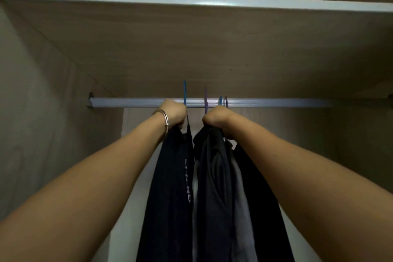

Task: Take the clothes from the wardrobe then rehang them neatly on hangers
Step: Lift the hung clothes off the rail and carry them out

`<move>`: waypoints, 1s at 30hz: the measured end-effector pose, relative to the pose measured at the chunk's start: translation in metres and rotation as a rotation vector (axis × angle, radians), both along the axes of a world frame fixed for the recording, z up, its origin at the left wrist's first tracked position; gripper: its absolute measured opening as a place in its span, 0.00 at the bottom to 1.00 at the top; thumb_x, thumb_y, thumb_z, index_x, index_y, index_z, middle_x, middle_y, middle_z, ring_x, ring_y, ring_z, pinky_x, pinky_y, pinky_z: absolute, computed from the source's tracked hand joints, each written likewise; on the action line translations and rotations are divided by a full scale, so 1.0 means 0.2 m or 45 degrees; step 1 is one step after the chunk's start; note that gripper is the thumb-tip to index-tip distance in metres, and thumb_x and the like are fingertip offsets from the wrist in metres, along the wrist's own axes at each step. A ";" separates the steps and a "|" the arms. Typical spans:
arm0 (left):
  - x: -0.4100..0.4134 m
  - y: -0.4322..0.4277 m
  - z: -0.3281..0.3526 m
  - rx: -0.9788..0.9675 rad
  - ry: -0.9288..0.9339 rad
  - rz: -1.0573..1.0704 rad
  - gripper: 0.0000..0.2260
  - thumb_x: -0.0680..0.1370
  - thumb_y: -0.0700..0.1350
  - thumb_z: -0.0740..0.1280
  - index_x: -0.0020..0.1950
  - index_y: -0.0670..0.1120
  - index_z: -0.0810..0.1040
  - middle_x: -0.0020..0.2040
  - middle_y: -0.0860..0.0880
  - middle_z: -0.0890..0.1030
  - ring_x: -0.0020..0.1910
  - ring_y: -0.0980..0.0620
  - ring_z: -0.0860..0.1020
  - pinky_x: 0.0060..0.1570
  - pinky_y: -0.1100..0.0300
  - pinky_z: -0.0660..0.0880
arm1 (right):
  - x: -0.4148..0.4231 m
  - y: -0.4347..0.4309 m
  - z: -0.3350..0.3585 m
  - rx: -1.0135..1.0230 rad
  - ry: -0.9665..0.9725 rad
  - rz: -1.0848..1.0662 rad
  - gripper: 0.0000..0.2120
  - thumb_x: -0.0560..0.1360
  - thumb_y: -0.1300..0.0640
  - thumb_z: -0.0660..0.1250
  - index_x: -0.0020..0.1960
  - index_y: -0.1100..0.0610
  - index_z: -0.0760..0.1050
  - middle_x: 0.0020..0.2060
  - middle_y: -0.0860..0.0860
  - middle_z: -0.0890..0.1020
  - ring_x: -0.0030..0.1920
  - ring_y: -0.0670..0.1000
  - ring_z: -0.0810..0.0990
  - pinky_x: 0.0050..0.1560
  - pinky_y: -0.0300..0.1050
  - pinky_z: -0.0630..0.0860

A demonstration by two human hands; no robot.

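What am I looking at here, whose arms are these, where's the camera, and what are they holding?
There is no machine: these are a person's two bare arms, filmed by one wide-angle camera worn on their head, looking into a wooden wardrobe. A silver metal rail runs across under a white-edged shelf. The left hand, with a silver bangle at the wrist, grips the top of a dark garment with white lettering below a thin blue hanger hook. The right hand grips the top of a bunch of dark and grey clothes by a purple hanger hook.
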State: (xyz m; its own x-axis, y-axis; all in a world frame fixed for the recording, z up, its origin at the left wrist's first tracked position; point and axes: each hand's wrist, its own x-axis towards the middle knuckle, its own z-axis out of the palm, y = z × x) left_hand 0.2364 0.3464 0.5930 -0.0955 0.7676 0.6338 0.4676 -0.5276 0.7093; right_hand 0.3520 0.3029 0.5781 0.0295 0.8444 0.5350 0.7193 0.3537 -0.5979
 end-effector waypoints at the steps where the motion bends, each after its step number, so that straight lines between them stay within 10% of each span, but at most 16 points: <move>1: -0.01 -0.02 0.02 0.027 0.024 0.018 0.10 0.76 0.37 0.58 0.35 0.42 0.71 0.29 0.46 0.69 0.26 0.50 0.68 0.24 0.63 0.68 | 0.00 -0.01 0.01 0.041 0.062 0.011 0.08 0.76 0.66 0.56 0.38 0.63 0.68 0.37 0.56 0.71 0.44 0.58 0.75 0.31 0.41 0.68; 6: -0.09 -0.18 -0.02 0.068 0.026 0.065 0.03 0.75 0.38 0.60 0.44 0.39 0.72 0.29 0.45 0.67 0.24 0.48 0.65 0.22 0.64 0.63 | -0.01 -0.12 -0.03 0.086 0.324 0.225 0.12 0.75 0.66 0.57 0.33 0.59 0.64 0.32 0.55 0.70 0.30 0.52 0.71 0.25 0.38 0.67; 13: -0.16 -0.53 -0.40 -0.020 -0.026 0.152 0.12 0.76 0.40 0.62 0.32 0.43 0.71 0.28 0.46 0.67 0.18 0.53 0.64 0.18 0.67 0.62 | -0.09 -0.31 -0.31 -0.035 0.447 0.549 0.05 0.74 0.65 0.59 0.50 0.64 0.70 0.32 0.56 0.71 0.30 0.52 0.70 0.28 0.41 0.63; 16: -0.18 -0.70 -0.56 -0.041 -0.129 0.214 0.14 0.77 0.39 0.61 0.30 0.43 0.69 0.26 0.47 0.65 0.13 0.57 0.61 0.16 0.69 0.59 | -0.13 -0.41 -0.44 -0.126 0.453 0.705 0.05 0.74 0.64 0.59 0.40 0.60 0.69 0.30 0.53 0.69 0.28 0.49 0.67 0.20 0.34 0.61; 22: -0.23 -1.17 -0.83 -0.136 -0.129 0.513 0.15 0.78 0.49 0.59 0.45 0.38 0.76 0.32 0.45 0.68 0.17 0.56 0.62 0.20 0.66 0.60 | -0.27 -0.67 -0.77 -0.414 0.469 1.069 0.06 0.71 0.64 0.60 0.47 0.60 0.73 0.33 0.54 0.73 0.31 0.51 0.71 0.30 0.40 0.65; 30: -0.24 -2.03 -1.17 -0.324 0.090 1.046 0.35 0.54 0.74 0.67 0.43 0.46 0.78 0.31 0.48 0.79 0.28 0.55 0.74 0.31 0.60 0.70 | -0.53 -1.22 -1.18 -0.780 0.410 1.806 0.10 0.77 0.59 0.61 0.40 0.58 0.77 0.37 0.53 0.79 0.38 0.50 0.76 0.39 0.41 0.70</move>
